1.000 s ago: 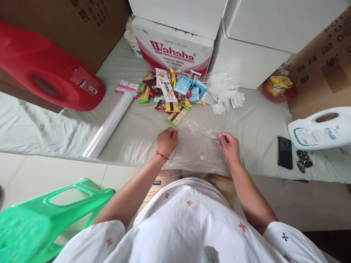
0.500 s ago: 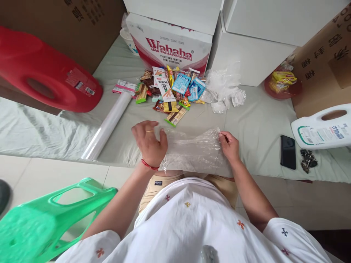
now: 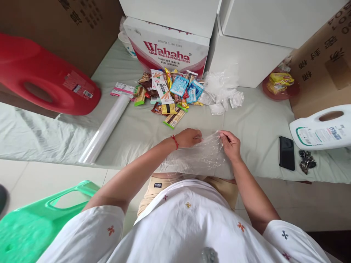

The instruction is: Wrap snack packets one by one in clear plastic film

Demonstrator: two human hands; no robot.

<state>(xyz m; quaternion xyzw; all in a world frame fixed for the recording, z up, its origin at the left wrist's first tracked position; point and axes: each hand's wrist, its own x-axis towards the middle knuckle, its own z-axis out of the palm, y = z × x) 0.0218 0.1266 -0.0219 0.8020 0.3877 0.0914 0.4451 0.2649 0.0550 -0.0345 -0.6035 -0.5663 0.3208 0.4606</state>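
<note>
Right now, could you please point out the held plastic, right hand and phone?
Held plastic (image 3: 199, 157), head view, its crumpled middle.
Right hand (image 3: 231, 147), head view, its back.
Phone (image 3: 287, 153), head view, its dark middle.

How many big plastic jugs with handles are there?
2: a red jug at the left, and a white jug at the right, beside the black phone. More could be hidden from view.

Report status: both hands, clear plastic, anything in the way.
Right hand pinching clear plastic. Left hand curled at its upper edge, grip unclear. Plastic wrinkled; snack packets beyond, none on it.
</note>
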